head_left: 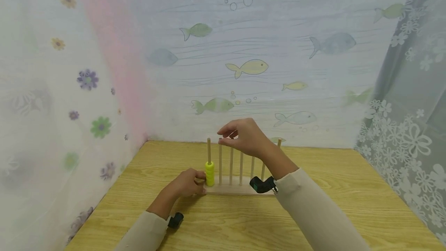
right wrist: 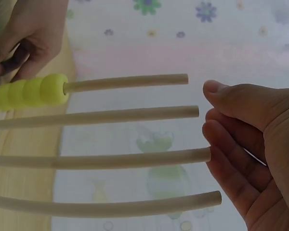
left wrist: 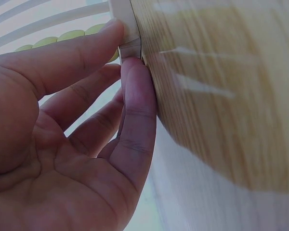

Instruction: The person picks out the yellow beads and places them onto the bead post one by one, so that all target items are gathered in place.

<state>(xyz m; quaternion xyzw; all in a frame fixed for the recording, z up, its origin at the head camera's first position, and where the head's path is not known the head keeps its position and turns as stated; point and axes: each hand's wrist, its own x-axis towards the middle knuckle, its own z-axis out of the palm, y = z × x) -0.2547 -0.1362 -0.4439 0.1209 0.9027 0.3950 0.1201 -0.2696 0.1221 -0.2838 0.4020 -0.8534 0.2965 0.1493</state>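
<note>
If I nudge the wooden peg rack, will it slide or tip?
The peg rack may slide fairly easily, as the table shows a glossy sheen. It could also tip under a push high up, since its pegs stand tall above a low base. The left hand holding the base's end would probably steady it somewhat.

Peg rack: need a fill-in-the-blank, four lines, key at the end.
1. The beads are coloured ____.
2. Counting from the left in the head view, they sit on the ____ peg.
3. The left hand grips the end of a base made of ____.
4. The right hand, raised near the peg tops, holds ____.

Key: yellow; first; wood; nothing
</note>
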